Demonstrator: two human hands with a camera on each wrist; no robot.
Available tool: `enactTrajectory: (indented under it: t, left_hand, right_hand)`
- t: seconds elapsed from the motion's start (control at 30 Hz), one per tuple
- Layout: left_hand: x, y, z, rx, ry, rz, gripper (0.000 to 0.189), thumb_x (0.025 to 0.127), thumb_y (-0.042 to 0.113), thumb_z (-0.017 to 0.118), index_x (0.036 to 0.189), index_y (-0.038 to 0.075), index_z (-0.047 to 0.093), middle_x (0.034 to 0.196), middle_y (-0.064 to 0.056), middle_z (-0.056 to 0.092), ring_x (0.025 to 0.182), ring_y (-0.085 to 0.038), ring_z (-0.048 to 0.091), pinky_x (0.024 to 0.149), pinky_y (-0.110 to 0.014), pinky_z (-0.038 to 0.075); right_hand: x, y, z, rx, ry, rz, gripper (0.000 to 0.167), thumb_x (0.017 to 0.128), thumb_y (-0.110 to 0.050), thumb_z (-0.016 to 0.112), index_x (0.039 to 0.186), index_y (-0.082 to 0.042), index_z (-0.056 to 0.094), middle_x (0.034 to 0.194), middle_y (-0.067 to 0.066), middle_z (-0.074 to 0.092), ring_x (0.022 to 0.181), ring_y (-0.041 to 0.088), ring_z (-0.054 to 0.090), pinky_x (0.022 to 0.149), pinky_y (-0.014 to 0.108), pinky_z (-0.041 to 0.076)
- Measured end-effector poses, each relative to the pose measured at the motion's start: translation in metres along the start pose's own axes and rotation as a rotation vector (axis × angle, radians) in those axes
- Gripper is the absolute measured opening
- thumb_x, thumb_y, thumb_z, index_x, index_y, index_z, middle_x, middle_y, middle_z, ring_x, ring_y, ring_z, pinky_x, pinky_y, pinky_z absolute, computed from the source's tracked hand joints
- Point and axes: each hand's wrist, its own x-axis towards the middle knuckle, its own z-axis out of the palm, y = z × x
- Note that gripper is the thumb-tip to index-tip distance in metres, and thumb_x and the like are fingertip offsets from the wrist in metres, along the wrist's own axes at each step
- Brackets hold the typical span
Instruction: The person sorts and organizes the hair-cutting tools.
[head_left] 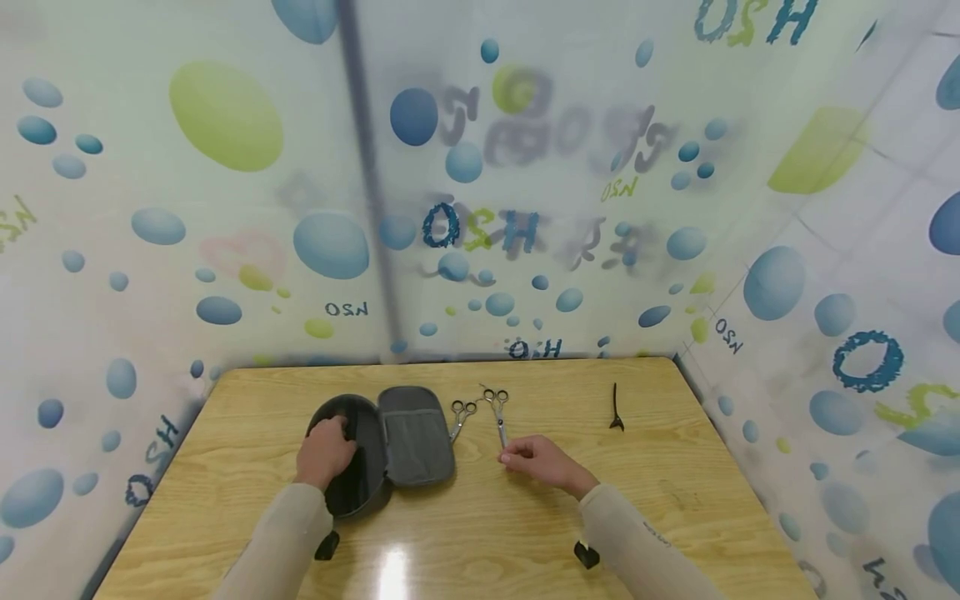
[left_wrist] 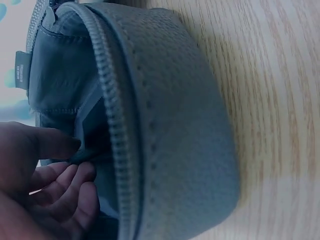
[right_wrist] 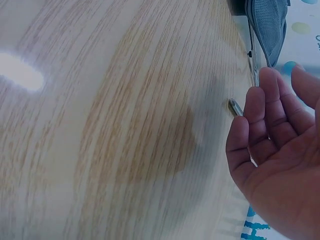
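Wood-grain table (head_left: pixel 217 467), glare at front | white walls (head_left: pixel 315 158), blue-green dots | grey case (left_wrist: pixel 185 125), open, table left; left hand (head_left: pixel 326 454) inside, loosely curled, released | two scissors (head_left: pixel 501 422), right of case; right hand (head_left: pixel 543 462) relaxed at one's tips | black clip (head_left: pixel 617 422), far right

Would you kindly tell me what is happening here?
A person's left hand is inside an open grey case; whether it holds anything is unclear. The right hand, gripping nothing, is near the blade end of a pair of scissors on the wooden table. A second pair lies beside the case's lid, with a thin black item farther right.
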Motion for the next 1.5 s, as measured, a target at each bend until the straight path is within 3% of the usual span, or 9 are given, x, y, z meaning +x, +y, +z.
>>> enactTrajectory:
  t: [0.27, 0.43, 0.73, 1.03, 1.23, 1.37, 1.5]
  left_hand:
    - [-0.004, 0.001, -0.003, -0.049, 0.048, 0.047, 0.042, 0.091, 0.013, 0.055, 0.129, -0.004, 0.057, 0.117, -0.023, 0.064, 0.1, -0.038, 0.064, 0.078, -0.051, 0.053]
    - [-0.012, 0.007, -0.009, -0.072, 0.079, 0.074, 0.038, 0.09, 0.013, 0.056, 0.125, -0.003, 0.061, 0.111, -0.021, 0.067, 0.095, -0.036, 0.065, 0.076, -0.051, 0.053]
    - [-0.017, 0.02, -0.009, -0.128, 0.17, 0.153, 0.031, 0.09, 0.015, 0.061, 0.118, 0.004, 0.066, 0.1, -0.011, 0.071, 0.081, -0.024, 0.065, 0.069, -0.043, 0.051]
    - [-0.021, 0.042, -0.014, -0.216, 0.153, 0.193, 0.027, 0.092, 0.016, 0.06, 0.116, 0.009, 0.069, 0.102, -0.009, 0.072, 0.071, -0.015, 0.061, 0.06, -0.03, 0.044]
    - [-0.024, 0.053, -0.016, -0.249, 0.146, 0.222, 0.027, 0.094, 0.015, 0.059, 0.118, 0.01, 0.068, 0.106, -0.01, 0.072, 0.057, -0.011, 0.052, 0.06, -0.028, 0.041]
    - [-0.026, 0.058, -0.015, -0.259, 0.146, 0.248, 0.026, 0.094, 0.014, 0.06, 0.118, 0.01, 0.068, 0.107, -0.01, 0.072, 0.061, -0.01, 0.052, 0.063, -0.029, 0.043]
    - [-0.027, 0.063, -0.012, -0.26, 0.13, 0.278, 0.025, 0.094, 0.014, 0.06, 0.117, 0.011, 0.069, 0.105, -0.008, 0.072, 0.069, -0.012, 0.057, 0.066, -0.03, 0.046]
  right_hand:
    - [-0.003, 0.004, -0.007, -0.045, 0.027, 0.02, 0.033, 0.1, -0.033, 0.054, 0.113, -0.007, 0.07, 0.107, 0.009, 0.069, 0.09, 0.014, 0.06, 0.079, 0.031, 0.049]
    - [-0.002, 0.013, -0.014, -0.132, 0.06, 0.004, 0.031, 0.099, -0.035, 0.055, 0.11, -0.011, 0.072, 0.102, 0.001, 0.069, 0.089, 0.011, 0.058, 0.08, 0.032, 0.048]
    - [-0.009, 0.032, -0.026, -0.272, 0.175, -0.024, 0.022, 0.098, -0.026, 0.059, 0.107, -0.011, 0.072, 0.104, 0.002, 0.07, 0.095, 0.016, 0.063, 0.086, 0.04, 0.051]
    - [-0.013, 0.037, -0.042, -0.332, 0.436, 0.01, 0.017, 0.096, -0.017, 0.06, 0.107, -0.007, 0.07, 0.098, 0.004, 0.069, 0.084, 0.015, 0.06, 0.076, 0.035, 0.05]
    - [-0.021, 0.045, -0.056, -0.374, 0.621, 0.045, 0.027, 0.097, -0.015, 0.058, 0.12, -0.003, 0.064, 0.109, 0.015, 0.064, 0.094, 0.028, 0.062, 0.081, 0.046, 0.052]
    - [-0.025, 0.053, -0.067, -0.433, 0.726, 0.085, 0.036, 0.095, -0.014, 0.06, 0.128, 0.001, 0.056, 0.119, 0.022, 0.058, 0.105, 0.037, 0.058, 0.086, 0.052, 0.049]
    - [-0.03, 0.059, -0.077, -0.462, 0.774, 0.186, 0.048, 0.094, -0.018, 0.061, 0.134, 0.005, 0.046, 0.127, 0.029, 0.048, 0.114, 0.044, 0.049, 0.094, 0.059, 0.041]
